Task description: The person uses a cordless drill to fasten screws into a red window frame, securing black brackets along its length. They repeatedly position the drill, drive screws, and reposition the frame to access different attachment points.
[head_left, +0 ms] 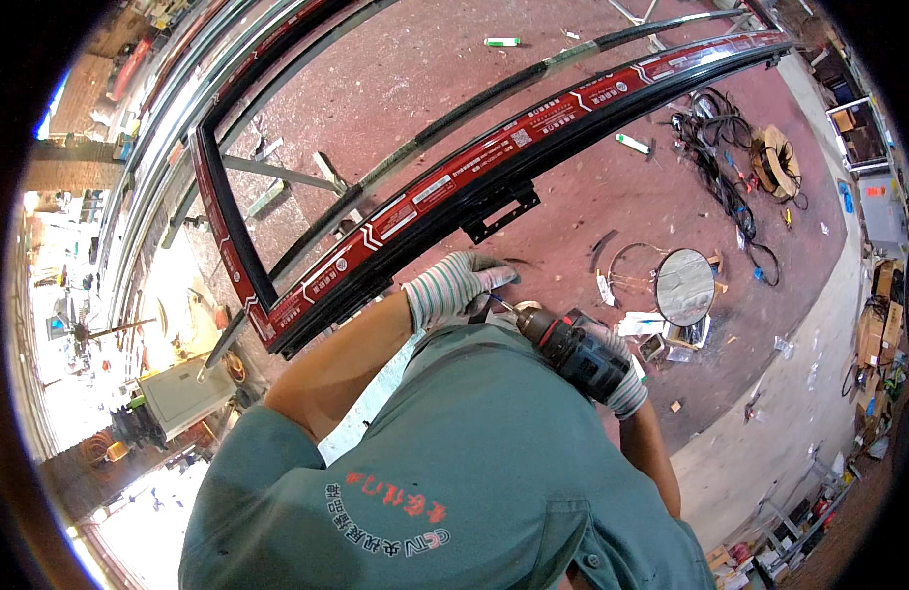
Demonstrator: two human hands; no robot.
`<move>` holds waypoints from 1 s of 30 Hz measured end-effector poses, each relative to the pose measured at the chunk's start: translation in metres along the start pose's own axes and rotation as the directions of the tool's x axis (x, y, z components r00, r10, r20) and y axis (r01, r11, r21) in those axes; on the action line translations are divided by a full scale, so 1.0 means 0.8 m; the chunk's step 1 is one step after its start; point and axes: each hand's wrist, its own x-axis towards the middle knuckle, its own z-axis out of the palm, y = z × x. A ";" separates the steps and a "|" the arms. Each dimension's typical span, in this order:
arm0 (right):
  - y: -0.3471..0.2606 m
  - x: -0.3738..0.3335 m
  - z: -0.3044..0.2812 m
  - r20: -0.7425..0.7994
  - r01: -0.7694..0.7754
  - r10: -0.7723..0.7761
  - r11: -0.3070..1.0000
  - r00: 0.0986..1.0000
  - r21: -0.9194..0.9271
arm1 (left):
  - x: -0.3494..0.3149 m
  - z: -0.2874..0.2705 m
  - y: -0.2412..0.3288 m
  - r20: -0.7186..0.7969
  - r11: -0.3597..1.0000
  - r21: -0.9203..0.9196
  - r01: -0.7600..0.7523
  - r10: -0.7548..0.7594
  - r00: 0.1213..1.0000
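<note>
My right hand (626, 388), in a striped knit glove, is wrapped around a black and red cordless drill (582, 356). The drill lies across the front of my body, with its chuck and thin bit pointing left. Close to the bit's tip is my left hand (454, 287), gloved the same way. Its fingers are pressed together, and whatever they may hold is too small or hidden to tell. Just beyond both hands runs a black metal frame (395, 258) covered with red printed film. A black slotted bracket (501, 212) sticks out from its near side.
Bundled black cables (715, 167) and a cardboard reel (775, 165) lie on the reddish floor to the right. Nearer are a round mirror-like disc (684, 287) and papers. Long metal profiles (140, 167) are stacked at the left; boxes (877, 334) line the right side.
</note>
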 end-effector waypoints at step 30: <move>0.204 0.154 0.020 -0.288 0.186 -0.292 0.920 0.912 -0.345 | 0.209 -0.160 0.091 -0.250 0.646 0.713 -0.273 0.598 0.762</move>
